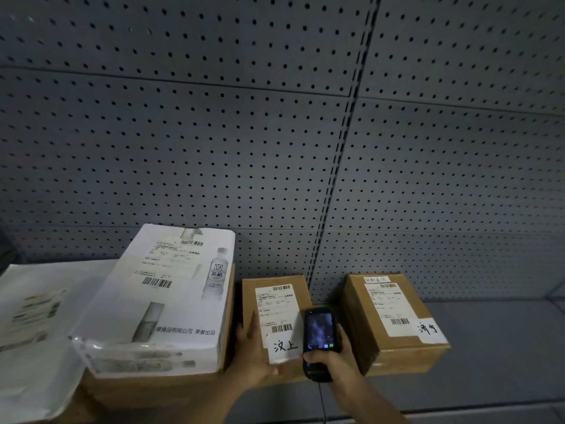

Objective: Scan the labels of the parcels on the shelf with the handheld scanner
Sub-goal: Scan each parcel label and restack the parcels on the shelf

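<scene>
1. The right hand [331, 358] grips the handheld scanner [319, 338], fingers curled round its lower body; the lit screen faces the camera, at 6 o'clock in the view.
2. The left hand [253, 353] lies with fairly straight fingers against the left side and front edge of the middle parcel [275, 319], its thumb at the white tag [282, 347] with handwriting.
3. The scanner hovers over the right edge of that parcel, just beside its shipping label [276, 307].
4. At 3 o'clock of it stands another brown parcel [394, 325] with its own label, apart on the grey shelf [495, 347].
5. At 9 o'clock sits a large white printed carton [165, 295], touching the middle parcel; further left lies a white bag parcel [33, 316].
6. Behind rises a perforated back panel [244, 133].
</scene>
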Motion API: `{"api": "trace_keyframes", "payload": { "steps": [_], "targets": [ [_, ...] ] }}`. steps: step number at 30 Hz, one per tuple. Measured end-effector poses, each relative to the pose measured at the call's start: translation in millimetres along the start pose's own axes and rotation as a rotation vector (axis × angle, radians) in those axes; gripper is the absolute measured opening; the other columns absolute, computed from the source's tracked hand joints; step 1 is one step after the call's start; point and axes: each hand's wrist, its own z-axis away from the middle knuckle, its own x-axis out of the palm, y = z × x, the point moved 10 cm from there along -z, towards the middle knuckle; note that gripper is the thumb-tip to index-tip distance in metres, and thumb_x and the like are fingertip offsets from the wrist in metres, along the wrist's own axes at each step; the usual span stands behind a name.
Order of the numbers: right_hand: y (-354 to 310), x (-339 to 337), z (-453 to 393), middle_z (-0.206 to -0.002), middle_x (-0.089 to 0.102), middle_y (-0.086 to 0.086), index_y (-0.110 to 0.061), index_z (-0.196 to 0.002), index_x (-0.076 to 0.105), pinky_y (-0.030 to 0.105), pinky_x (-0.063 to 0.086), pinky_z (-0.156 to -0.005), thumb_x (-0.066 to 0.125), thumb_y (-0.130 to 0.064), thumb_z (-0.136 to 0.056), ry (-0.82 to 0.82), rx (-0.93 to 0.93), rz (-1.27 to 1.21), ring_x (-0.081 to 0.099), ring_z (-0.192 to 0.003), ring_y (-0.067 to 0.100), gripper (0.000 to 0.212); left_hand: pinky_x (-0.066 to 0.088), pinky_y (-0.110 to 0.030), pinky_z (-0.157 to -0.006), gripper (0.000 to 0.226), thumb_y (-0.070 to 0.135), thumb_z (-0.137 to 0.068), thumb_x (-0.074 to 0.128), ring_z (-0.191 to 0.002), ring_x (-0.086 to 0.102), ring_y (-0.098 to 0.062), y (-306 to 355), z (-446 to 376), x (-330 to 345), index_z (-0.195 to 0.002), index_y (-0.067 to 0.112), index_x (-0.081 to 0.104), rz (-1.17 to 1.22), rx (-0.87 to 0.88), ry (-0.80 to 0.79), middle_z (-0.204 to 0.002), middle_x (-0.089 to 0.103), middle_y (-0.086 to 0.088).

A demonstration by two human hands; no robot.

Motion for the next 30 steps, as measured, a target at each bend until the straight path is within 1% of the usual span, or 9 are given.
{"api": "trace_keyframes", "payload": {
  "steps": [5, 9, 12, 15, 18, 21, 25, 28, 30],
  "targets": [
    [0.8, -3.5, 14.6, -0.134, 0.057, 0.016, -0.023, -0.150, 0.034, 0.059, 0.044, -0.103, 0.077, 0.023, -0.048, 0.031, -0.020, -0.069, 0.055, -0.120, 0.038, 0.120, 0.021, -0.036, -0.117, 0.131, 0.012, -0.073, 0.080, -0.148, 0.000, -0.027, 2.4, 6.8, 3.4, -0.146, 0.030, -0.027, -0.006, 0.018, -0.018, -0.155, -0.025, -0.010],
    [-9.7, -6.9, 32.2, -0.131, 0.060, 0.016, -0.021, -0.150, 0.035, 0.057, 0.050, -0.094, 0.082, 0.020, -0.040, 0.006, -0.024, -0.085, 0.060, -0.111, 0.038, 0.126, 0.023, -0.037, -0.119, 0.131, 0.012, -0.073, 0.079, -0.148, -0.001, -0.026, 11.5, 16.0, 3.7, -0.137, 0.036, -0.033, -0.046, 0.068, -0.016, -0.155, -0.026, -0.007],
    [-16.2, -12.9, 37.7, -0.125, 0.066, 0.013, -0.019, -0.147, 0.040, 0.054, 0.054, -0.092, 0.091, 0.008, -0.022, -0.027, -0.064, -0.085, 0.065, -0.107, 0.035, 0.138, 0.025, -0.038, -0.119, 0.131, 0.015, -0.074, 0.079, -0.147, 0.001, -0.026, 28.3, 28.8, 0.3, -0.134, 0.037, -0.035, -0.069, 0.128, 0.017, -0.154, -0.024, -0.005],
    [-16.5, -22.0, 37.2, -0.125, 0.066, 0.009, -0.024, -0.147, 0.039, 0.055, 0.052, -0.097, 0.093, -0.009, -0.001, -0.049, -0.124, -0.075, 0.065, -0.110, 0.032, 0.156, 0.016, -0.043, -0.121, 0.127, 0.020, -0.075, 0.078, -0.147, -0.005, -0.029, 45.3, 44.3, -4.3, -0.143, 0.031, -0.029, -0.078, 0.157, 0.057, -0.155, -0.024, -0.007],
    [-34.3, -26.5, 72.5, -0.126, 0.065, 0.013, -0.024, -0.141, 0.042, 0.056, 0.050, -0.098, 0.088, -0.006, -0.017, -0.066, -0.165, -0.086, 0.063, -0.114, 0.035, 0.133, 0.020, -0.042, -0.120, 0.129, 0.025, -0.075, 0.079, -0.146, -0.002, -0.030, 64.4, 66.2, -10.2, -0.141, 0.034, -0.032, -0.054, 0.202, 0.128, -0.155, -0.023, -0.006],
    [-42.9, -38.1, 108.9, -0.123, 0.067, 0.014, -0.027, -0.142, 0.040, 0.054, 0.051, -0.098, 0.088, -0.014, -0.017, -0.110, -0.169, -0.064, 0.064, -0.112, 0.034, 0.134, 0.019, -0.037, -0.118, 0.132, 0.032, -0.074, 0.080, -0.144, -0.002, -0.028, 82.5, 96.3, -13.5, -0.140, 0.033, -0.034, -0.061, 0.253, 0.192, -0.153, -0.026, -0.004],
    [-53.6, -54.0, 178.4, -0.116, 0.070, 0.015, -0.021, -0.135, 0.051, 0.038, 0.058, -0.076, 0.083, -0.005, -0.043, -0.222, -0.221, -0.056, 0.067, -0.104, 0.034, 0.098, 0.019, -0.042, -0.119, 0.138, 0.038, -0.068, 0.083, -0.145, -0.002, -0.029, 100.1, 142.7, -15.5, -0.137, 0.037, -0.037, -0.086, 0.295, 0.297, -0.153, -0.025, -0.002],
    [-55.2, -66.1, 213.9, -0.120, 0.068, 0.016, -0.020, -0.141, 0.045, 0.040, 0.057, -0.077, 0.079, 0.001, -0.049, -0.285, -0.244, -0.075, 0.065, -0.107, 0.034, 0.101, 0.014, -0.043, -0.120, 0.129, 0.036, -0.073, 0.079, -0.146, -0.006, -0.032, 109.0, 178.3, -10.4, -0.146, 0.026, -0.027, -0.080, 0.312, 0.339, -0.154, -0.026, -0.009],
    [-49.9, -71.2, 234.0, -0.123, 0.066, 0.016, -0.022, -0.144, 0.042, 0.044, 0.057, -0.083, 0.079, 0.003, -0.051, -0.298, -0.242, -0.074, 0.064, -0.108, 0.035, 0.104, 0.013, -0.042, -0.120, 0.130, 0.035, -0.075, 0.079, -0.146, -0.006, -0.032, 114.2, 199.9, -8.8, -0.139, 0.030, -0.034, -0.113, 0.336, 0.382, -0.154, -0.026, -0.013]
  ]
}}
